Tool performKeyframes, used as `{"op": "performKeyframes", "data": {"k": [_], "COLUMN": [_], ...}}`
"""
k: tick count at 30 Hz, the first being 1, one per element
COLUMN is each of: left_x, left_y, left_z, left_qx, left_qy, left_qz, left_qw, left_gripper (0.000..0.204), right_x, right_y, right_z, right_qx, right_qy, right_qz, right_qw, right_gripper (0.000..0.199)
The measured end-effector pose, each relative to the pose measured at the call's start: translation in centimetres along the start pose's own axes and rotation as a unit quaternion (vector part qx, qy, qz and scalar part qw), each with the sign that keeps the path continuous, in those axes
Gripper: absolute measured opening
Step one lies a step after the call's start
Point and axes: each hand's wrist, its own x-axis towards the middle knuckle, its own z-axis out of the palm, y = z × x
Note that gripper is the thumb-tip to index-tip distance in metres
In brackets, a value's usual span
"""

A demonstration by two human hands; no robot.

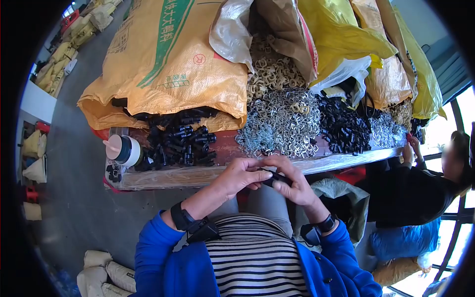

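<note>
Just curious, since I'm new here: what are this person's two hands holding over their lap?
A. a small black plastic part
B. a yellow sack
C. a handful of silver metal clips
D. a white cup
A: both the left hand and the right hand pinch a small black plastic part between their fingers.

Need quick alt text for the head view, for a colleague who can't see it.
Both hands, left hand and right hand, hold a small black plastic part together above the lap. Ahead, a table holds heaps of black parts and metal clips spilling from sacks.
</note>
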Motion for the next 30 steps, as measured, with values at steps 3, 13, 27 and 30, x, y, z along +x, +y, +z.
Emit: {"op": "performKeyframes", "data": {"k": [3, 13, 27, 30], "left_x": [-0.4, -0.1, 1.0, 1.6], "left_y": [-0.2, -0.9, -2.5, -2.9], "left_z": [0.6, 1.3, 1.6, 1.2], "left_qx": [-0.021, -0.109, -0.182, -0.175], "left_qy": [0.012, -0.007, 0.001, -0.001], "left_qz": [-0.004, -0.005, 0.055, 0.062], "left_qw": [1.000, 0.994, 0.982, 0.983], "left_gripper": [0.030, 0.035, 0.044, 0.043], "right_x": [0.1, -0.9, -0.2, 0.1], "right_y": [-1.0, -0.1, 0.4, 0.5], "right_z": [0.4, 0.8, 1.3, 1.1], "right_qx": [0.018, 0.229, 0.253, 0.240], "right_qy": [-0.081, -0.027, 0.078, 0.082], "right_qz": [-0.086, -0.017, -0.019, -0.013], "right_qw": [0.993, 0.973, 0.964, 0.967], "right_gripper": [0.084, 0.086, 0.094, 0.094]}}
